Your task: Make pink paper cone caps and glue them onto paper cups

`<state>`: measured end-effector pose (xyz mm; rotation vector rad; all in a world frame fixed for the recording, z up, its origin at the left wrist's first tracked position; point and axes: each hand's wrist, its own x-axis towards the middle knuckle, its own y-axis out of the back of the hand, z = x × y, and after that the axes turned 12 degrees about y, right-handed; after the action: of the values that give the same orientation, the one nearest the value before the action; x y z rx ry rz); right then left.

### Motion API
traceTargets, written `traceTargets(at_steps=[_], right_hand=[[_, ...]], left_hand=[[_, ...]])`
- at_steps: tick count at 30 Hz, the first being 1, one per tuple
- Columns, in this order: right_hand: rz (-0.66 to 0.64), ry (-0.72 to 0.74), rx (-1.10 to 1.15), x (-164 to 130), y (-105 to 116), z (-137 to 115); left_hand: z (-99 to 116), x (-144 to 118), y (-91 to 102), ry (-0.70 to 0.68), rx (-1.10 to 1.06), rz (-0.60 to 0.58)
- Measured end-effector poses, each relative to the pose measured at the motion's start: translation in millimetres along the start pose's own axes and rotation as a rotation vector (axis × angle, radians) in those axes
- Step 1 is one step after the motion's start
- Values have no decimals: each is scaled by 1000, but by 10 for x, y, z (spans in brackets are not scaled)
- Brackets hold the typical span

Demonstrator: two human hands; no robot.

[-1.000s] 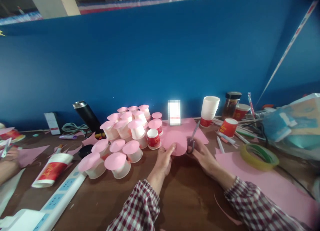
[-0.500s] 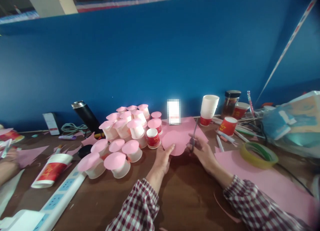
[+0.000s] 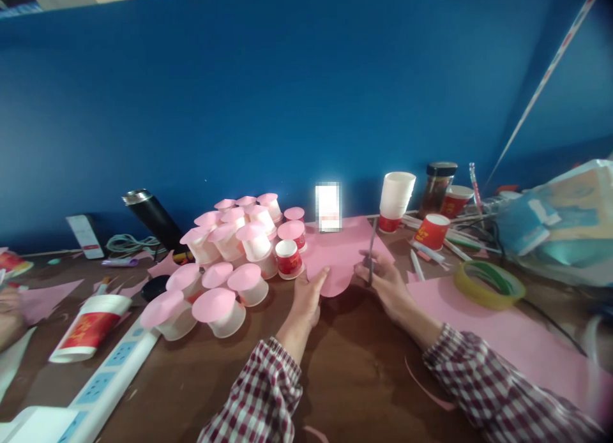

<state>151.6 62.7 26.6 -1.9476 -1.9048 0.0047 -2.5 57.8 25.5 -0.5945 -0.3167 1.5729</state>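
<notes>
Pink paper sheet (image 3: 342, 255) flat on brown table (image 3: 354, 366), near edge pinched in left hand (image 3: 309, 296); scissors (image 3: 371, 251) gripped upright in right hand (image 3: 383, 283), blades closed along sheet's right side.

- Bare worktop (image 3: 354, 366) is lying open between the sleeves.
- Pink-topped cups (image 3: 225, 258) are crowding the left side.
- Tape roll (image 3: 488, 283) is blocking the right.

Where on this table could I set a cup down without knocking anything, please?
The bare brown table between the two checked sleeves is free, as is the strip between the power strip and the left hand. It is crowded around the pink-topped cups and pens.
</notes>
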Motion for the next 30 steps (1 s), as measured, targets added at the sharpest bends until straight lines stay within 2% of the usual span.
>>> traceTargets(at_steps=[6,10,17,23,26,30], right_hand=[[-37,-56,43,-19,-15,-8],[-14,-57,82,-6,-5,-2],[20,-25,41,11,15,-3],[27,32,-76,-5,-19,-55],[-29,96,-204,-14,-36,-45],[-238,178,-405,-52,-34,7]], left_hand=[[-49,-19,-12,21,36,-14],[-67,-42,-11,56,48,-58],[-85,-29,18,143,246,14],[-87,-32,15,159,256,30],[-70,-33,-6,120,97,63],[-5,-55,-47,118,-72,130]])
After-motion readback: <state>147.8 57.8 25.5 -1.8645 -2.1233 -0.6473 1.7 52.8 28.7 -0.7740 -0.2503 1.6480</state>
